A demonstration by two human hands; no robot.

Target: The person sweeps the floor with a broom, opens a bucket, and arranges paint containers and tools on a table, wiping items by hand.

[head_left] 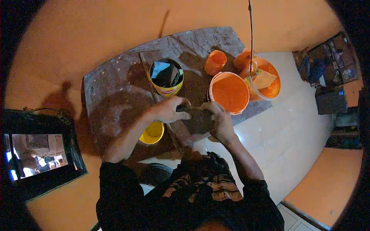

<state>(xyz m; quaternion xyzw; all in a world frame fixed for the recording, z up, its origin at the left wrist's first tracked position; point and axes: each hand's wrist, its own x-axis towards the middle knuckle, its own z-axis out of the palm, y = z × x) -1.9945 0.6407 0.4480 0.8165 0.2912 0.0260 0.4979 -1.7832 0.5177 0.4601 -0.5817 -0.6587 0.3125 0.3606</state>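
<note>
Between my two hands, over the front of the dark table (110, 82), is a dark flat piece (200, 121). My left hand (171, 109) has its fingers curled at the piece's left side. At the right edge, my right hand (219, 119) grips it with bent fingers. Just behind my left hand stands a yellow bucket (168, 91) holding dark sheets (167, 73). A yellow cup (152, 133) sits below my left forearm. Close behind my right hand is a white-rimmed bucket with an orange inside (230, 92).
A small orange container (215, 62) stands at the back of the table. Further right is a larger orange bucket (269, 79) with a pale piece in it. A thin dark cord (251, 34) hangs above it. Shelves (327, 59) line the far right, and a window (40, 154) is at left.
</note>
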